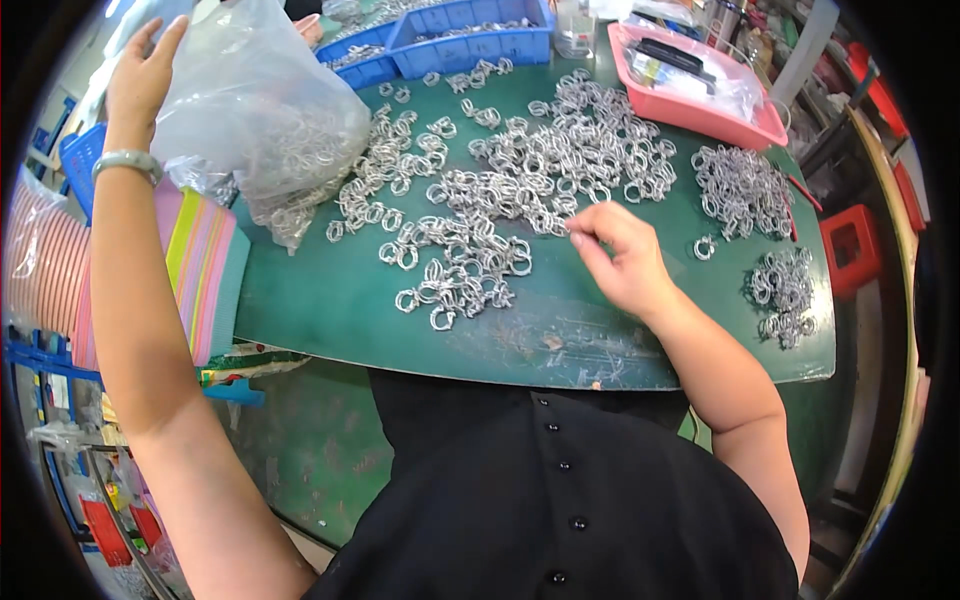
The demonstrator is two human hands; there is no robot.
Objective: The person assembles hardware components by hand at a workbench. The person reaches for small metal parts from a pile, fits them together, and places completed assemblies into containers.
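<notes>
My left hand (143, 85) is raised at the far left beside a large clear plastic bag (255, 90), thumb and a finger apart, with nothing visibly held. A bracelet is on that wrist. Silvery ring-shaped metal parts show through the bag's lower end. My right hand (628, 262) is closed, fingertips together at the near right edge of a spread heap of these metal rings (520, 180). Whatever is between those fingertips is too small to make out. A nearer cluster of rings (460, 270) lies to the left of that hand.
Two blue trays (470, 50) of metal parts stand at the back. A pink basin (700, 115) with plastic packets is at the back right. Separate ring piles (742, 190) lie along the right of the green table (420, 345). Stacked coloured sheets (195, 270) stand at left.
</notes>
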